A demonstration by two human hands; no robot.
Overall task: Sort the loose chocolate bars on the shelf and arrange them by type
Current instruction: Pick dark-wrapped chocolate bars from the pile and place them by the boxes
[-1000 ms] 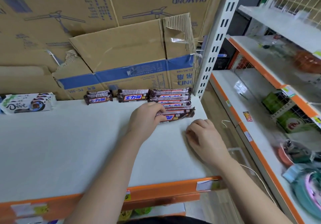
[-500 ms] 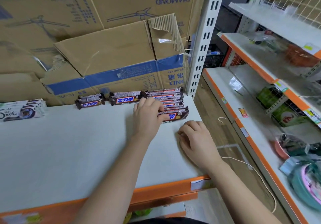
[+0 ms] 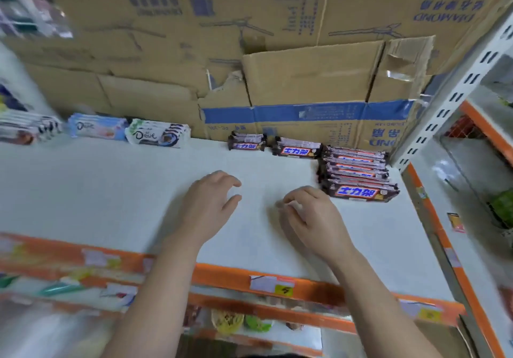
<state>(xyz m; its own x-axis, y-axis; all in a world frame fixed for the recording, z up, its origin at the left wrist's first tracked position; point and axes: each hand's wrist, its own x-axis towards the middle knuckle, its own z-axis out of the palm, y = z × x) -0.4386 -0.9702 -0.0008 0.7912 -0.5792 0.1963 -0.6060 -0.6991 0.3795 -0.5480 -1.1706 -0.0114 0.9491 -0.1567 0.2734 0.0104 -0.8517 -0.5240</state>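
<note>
A: Start near. What are the hands doing?

B: Both are over the bare white shelf board (image 3: 83, 191), holding nothing. The left hand (image 3: 206, 205) is loosely open, fingers spread and slightly curled. The right hand (image 3: 311, 213) is half curled, fingertips tucked toward the board; whether they touch it I cannot tell.

A: And the nearest bars?

B: The stack of dark brown wrapped chocolate bars with blue lettering (image 3: 358, 175) lies just beyond and to the right of the right hand, long axes running left to right. That hand is clearly nearer.

A: Farther back?

B: Two small piles of the same dark bars (image 3: 297, 149) sit against the brown cardboard boxes (image 3: 305, 85). Well to the left, nearer the left hand's side, lie the white and pale blue Dove bars (image 3: 156, 135), also lengthwise along the back.
</note>
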